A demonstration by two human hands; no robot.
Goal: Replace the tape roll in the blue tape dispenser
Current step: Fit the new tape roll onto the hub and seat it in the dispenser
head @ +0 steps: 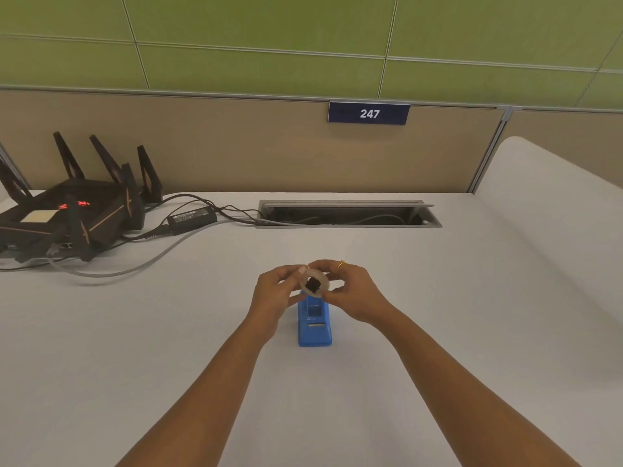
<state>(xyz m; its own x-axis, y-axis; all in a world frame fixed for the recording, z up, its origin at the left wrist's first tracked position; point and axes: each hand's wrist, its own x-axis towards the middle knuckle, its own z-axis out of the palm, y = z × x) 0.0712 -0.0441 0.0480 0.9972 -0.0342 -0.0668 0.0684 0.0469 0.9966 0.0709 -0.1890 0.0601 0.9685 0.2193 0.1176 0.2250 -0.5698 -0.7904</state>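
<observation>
The blue tape dispenser [315, 326] stands on the white desk [168, 332], its cutter end toward me. Just above its far end I hold a pale tape roll [320, 279] with a black core piece in its hole. My left hand [274, 293] pinches the roll's left edge with thumb and fingers. My right hand [350, 291], wearing a gold ring, grips the roll's right edge. Both hands hide the dispenser's rear cradle.
A black router [72, 214] with upright antennas sits at the far left, with a power brick [192, 217] and cables trailing into an open cable tray [347, 214] at the back. A beige partition with a "247" sign [369, 113] stands behind.
</observation>
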